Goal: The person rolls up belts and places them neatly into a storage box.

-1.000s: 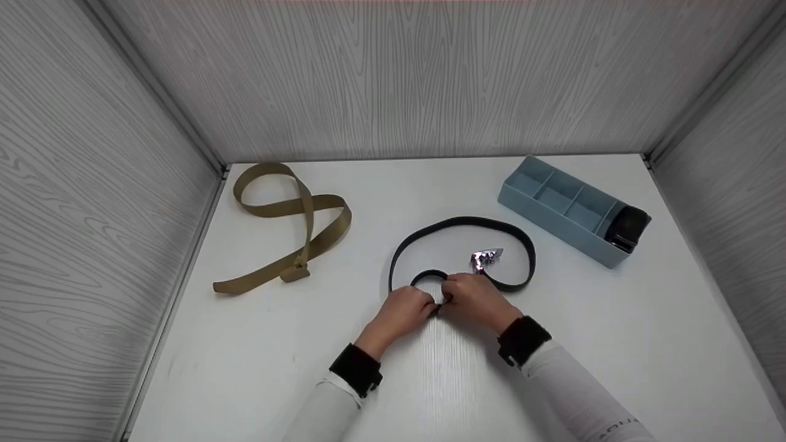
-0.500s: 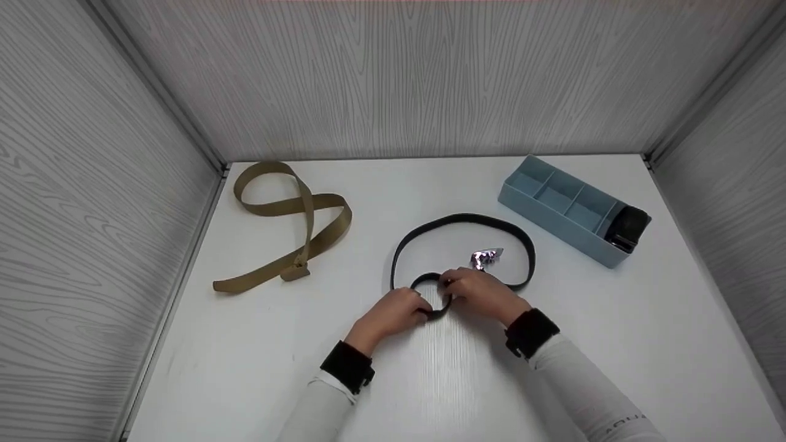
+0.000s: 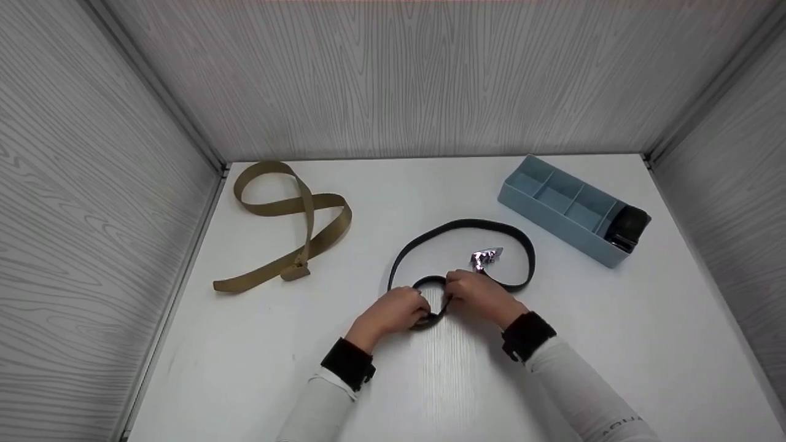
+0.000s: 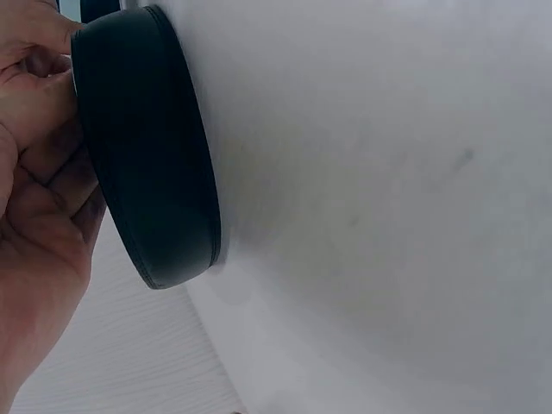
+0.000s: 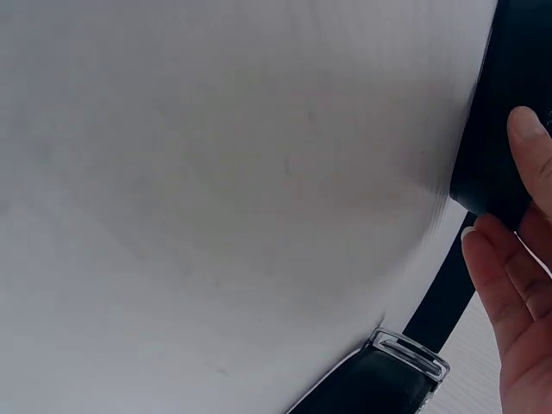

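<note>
A black belt [image 3: 473, 223] stands on its edge on the white table, one end rolled into a small ring and the rest in a wide arc. My left hand [image 3: 393, 312] grips the ring's left side, its fingers bent against the strap [image 4: 147, 155] in the left wrist view. On the ring's right side my right hand [image 3: 482, 296] pinches the strap. The right wrist view has the thumb [image 5: 528, 129] on the strap's face, the other fingers partly behind it. Just beyond that hand lies the belt's shiny silver buckle [image 3: 486, 256].
At the left lies a tan webbing belt [image 3: 331, 230], loosely looped. A blue box [image 3: 552, 224] with several compartments stands at the back right; a rolled black belt [image 3: 627, 227] fills its right-end compartment. Grey wood-grain panels [image 3: 393, 80] enclose the table's back and sides.
My hands have drawn slightly apart, the left one shifting left. The ring's near edge now reaches a little closer to me. The tan belt and the box have stayed put.
</note>
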`<state>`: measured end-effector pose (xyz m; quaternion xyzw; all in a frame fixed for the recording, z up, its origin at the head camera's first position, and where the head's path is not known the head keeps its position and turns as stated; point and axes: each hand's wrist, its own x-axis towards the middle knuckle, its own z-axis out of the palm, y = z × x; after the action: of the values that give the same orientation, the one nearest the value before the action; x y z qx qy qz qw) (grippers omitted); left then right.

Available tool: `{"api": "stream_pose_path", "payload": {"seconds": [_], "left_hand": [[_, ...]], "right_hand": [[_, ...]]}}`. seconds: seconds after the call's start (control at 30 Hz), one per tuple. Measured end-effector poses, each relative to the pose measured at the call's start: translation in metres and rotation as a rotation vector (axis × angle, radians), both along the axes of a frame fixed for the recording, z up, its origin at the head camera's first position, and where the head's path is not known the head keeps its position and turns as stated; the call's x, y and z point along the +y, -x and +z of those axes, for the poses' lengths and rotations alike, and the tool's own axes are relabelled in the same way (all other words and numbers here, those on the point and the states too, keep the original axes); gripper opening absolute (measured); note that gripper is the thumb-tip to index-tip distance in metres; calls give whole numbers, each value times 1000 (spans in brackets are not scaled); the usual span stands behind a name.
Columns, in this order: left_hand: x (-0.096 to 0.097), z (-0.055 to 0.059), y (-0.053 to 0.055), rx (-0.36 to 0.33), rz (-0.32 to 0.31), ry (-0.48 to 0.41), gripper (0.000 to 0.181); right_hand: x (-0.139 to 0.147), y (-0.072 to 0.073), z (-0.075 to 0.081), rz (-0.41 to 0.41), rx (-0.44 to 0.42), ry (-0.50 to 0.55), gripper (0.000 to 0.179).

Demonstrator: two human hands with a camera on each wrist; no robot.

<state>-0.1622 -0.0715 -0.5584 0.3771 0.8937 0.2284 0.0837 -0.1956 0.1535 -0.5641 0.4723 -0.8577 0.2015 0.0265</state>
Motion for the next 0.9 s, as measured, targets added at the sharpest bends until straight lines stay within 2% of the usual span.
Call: {"api": "stream_pose_path", "payload": {"seconds": [0.17, 0.23, 0.3, 0.43, 0.57, 0.73, 0.83, 0.9], "left_hand": [[13, -4, -2, 144, 144, 27, 16], [18, -4, -2, 163, 191, 26, 17], [20, -4, -1, 155, 206, 11, 17], [15, -2, 0, 76, 133, -30, 14], [7, -2, 1, 44, 53, -45, 7], [4, -7, -1, 77, 24, -34, 4], [3, -7, -1, 78, 14, -29, 6], [3, -6, -1, 67, 10, -27, 7]], "right_hand": [[-5, -6, -3, -78, -86, 75, 22], [-9, -8, -4, -124, -111, 94, 27], [-12, -10, -4, -169, -121, 101, 31], [-15, -12, -3, -226, -127, 107, 37], [-15, -12, -1, -220, -144, 97, 37], [-8, -7, -2, -67, -177, 96, 18], [-2, -5, -2, 14, -206, 109, 16], [-1, -4, -2, 36, -213, 119, 16]]}}
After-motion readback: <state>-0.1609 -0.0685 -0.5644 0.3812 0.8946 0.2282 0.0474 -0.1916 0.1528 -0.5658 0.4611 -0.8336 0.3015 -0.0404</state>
